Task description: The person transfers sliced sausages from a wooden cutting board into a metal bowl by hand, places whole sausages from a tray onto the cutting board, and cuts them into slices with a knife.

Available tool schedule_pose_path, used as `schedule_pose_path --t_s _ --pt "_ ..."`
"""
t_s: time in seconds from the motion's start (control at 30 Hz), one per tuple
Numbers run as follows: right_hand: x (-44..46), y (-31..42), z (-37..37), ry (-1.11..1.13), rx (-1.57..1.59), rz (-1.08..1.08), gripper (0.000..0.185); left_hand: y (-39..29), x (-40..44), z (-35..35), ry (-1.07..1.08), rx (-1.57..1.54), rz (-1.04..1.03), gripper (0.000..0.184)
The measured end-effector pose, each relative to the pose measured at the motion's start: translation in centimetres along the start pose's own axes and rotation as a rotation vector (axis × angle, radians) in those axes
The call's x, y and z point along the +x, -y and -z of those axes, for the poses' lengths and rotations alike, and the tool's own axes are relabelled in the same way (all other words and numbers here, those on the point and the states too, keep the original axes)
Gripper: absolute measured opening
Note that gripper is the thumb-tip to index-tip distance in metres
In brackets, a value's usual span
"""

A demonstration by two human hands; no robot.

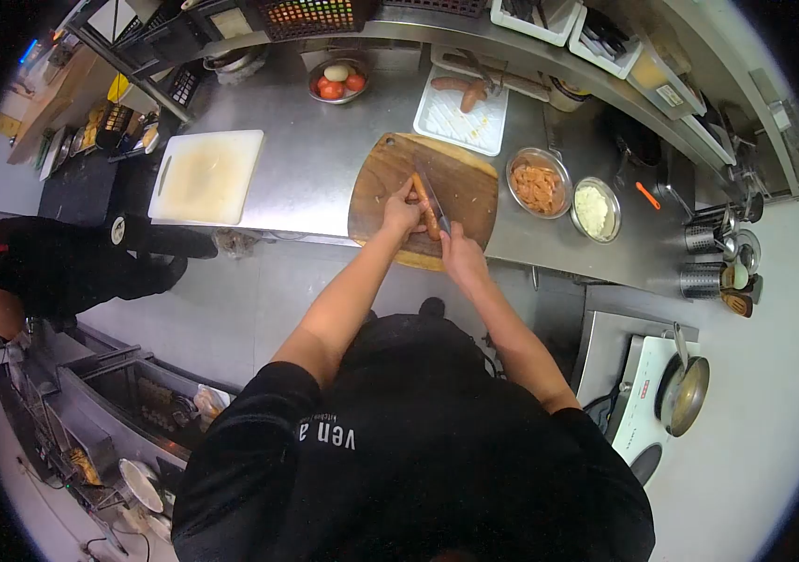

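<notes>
The sausage (423, 195) lies on the wooden board (469, 187), long axis running far left to near right, the knife (432, 193) alongside, tip pointing away. The left hand (401, 214) pinches the sausage; the right hand (460, 251) encloses the knife's handle; blade contact is unclear from here.

Black shirt (409, 459): white "ven a", smaller "kitchen", upside down. Red cooktop label (645, 389) illegible.

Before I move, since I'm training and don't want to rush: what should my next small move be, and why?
Perhaps draw the long, grey-bladed knife lengthwise along the thin orange-brown sausage, your left hand steadying it: your right hand grips the knife, which lines up with the sausage over the rounded brown wooden board.
</notes>
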State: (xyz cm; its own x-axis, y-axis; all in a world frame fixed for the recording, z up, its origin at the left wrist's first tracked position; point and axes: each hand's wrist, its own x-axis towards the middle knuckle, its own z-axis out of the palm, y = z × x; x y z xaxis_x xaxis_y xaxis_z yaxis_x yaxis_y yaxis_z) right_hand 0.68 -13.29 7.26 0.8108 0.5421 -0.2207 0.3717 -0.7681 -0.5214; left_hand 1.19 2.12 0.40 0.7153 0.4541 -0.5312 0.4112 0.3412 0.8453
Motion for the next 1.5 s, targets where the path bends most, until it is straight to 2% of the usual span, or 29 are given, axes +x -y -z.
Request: schedule_pose_path --t_s 0.47,0.57,0.87,1.1,1.2,1.5 --pt "0.1 0.1 -0.9 -0.026 -0.065 0.006 0.031 1.6 1.7 -0.2 -0.035 0.073 -0.076 0.072" --pt "0.4 0.5 -0.2 0.031 -0.069 -0.039 0.029 -1.0 -0.6 -0.4 -0.040 0.080 -0.042 0.074" --pt "1.7 0.7 1.1 0.097 -0.074 -0.018 0.030 0.0 1.4 -0.3 -0.007 0.206 -0.039 0.080" --pt "2.3 1.7 2.4 0.181 -0.071 -0.053 0.033 -0.5 1.2 -0.2 0.018 0.229 -0.008 0.080" --pt "2.7 2.0 2.9 0.208 -0.083 -0.055 0.033 -1.1 0.7 -0.3 -0.017 0.135 -0.004 0.081" --pt "3.8 2.7 3.8 0.254 -0.108 -0.064 0.030 -1.1 1.1 0.1 -0.003 0.210 0.001 0.080"
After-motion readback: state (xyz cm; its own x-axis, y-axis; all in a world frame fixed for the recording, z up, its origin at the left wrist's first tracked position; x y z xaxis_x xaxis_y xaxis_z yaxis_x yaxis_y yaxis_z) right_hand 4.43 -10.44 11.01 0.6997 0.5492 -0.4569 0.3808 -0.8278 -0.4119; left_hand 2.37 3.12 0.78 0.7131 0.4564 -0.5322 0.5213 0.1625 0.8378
